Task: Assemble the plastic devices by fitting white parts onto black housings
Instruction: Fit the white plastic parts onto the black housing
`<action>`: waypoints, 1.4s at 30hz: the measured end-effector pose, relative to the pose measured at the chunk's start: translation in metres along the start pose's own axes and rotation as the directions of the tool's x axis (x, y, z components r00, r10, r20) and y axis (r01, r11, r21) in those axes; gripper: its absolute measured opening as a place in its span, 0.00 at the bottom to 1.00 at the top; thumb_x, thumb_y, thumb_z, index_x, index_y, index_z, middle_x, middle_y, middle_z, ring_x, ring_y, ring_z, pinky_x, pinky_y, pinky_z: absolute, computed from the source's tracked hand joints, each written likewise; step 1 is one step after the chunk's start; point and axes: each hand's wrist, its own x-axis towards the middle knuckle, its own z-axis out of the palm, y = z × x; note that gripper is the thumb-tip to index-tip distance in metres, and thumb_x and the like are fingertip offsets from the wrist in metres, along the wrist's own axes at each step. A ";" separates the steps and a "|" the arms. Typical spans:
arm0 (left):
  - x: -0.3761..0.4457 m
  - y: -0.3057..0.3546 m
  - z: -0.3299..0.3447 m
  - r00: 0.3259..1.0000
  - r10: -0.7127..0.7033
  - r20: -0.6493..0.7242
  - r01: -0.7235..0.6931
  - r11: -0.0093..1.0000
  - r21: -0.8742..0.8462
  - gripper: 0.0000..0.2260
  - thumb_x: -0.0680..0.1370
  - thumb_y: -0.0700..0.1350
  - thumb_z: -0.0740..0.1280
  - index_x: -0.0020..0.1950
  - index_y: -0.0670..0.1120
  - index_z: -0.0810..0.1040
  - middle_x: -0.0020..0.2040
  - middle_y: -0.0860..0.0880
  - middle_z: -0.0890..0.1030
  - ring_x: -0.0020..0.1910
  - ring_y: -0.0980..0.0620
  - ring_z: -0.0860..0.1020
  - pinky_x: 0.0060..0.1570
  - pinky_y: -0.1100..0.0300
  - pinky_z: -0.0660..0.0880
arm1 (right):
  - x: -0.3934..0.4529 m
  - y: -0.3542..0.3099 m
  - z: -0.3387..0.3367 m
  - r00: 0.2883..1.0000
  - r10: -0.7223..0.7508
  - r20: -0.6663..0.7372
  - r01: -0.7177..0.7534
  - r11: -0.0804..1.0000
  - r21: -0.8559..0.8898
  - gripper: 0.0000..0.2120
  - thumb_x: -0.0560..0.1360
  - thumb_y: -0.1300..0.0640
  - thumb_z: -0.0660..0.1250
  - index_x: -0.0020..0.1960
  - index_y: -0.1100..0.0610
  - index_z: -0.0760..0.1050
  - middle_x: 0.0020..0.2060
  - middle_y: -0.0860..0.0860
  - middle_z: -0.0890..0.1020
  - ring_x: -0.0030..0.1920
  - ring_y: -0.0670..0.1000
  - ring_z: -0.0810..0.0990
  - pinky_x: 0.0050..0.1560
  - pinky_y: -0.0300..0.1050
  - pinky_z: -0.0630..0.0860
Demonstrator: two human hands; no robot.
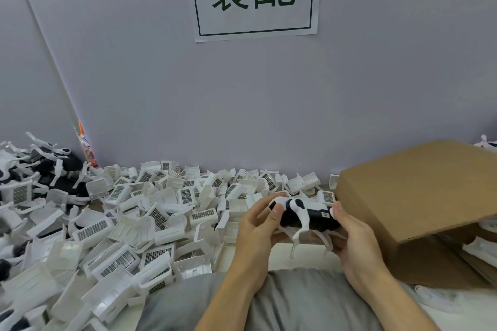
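The black housing (309, 219) lies with its long axis running left to right above the table's near edge, white legs (300, 226) pointing down; the left hand (258, 226) grips its white-capped left end, thumb on top, and the right hand (349, 234) clasps its right end. A heap of white parts (150, 212) crowds the left; a cardboard box (419, 196) stands just beside the right hand, leaving little room between.

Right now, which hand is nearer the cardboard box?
Right. The right hand grips the device's end right beside the cardboard box; the left hand holds the far end.
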 end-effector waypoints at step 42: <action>0.008 -0.009 -0.004 0.961 -0.261 -0.087 0.256 0.964 -0.072 0.27 0.63 0.50 0.82 0.56 0.37 0.82 0.52 0.34 0.84 0.54 0.31 0.82 0.56 0.40 0.80 | -0.007 -0.004 -0.001 0.973 -0.167 0.157 0.119 0.954 0.274 0.16 0.64 0.63 0.71 0.52 0.61 0.81 0.48 0.59 0.84 0.50 0.57 0.82 0.44 0.40 0.82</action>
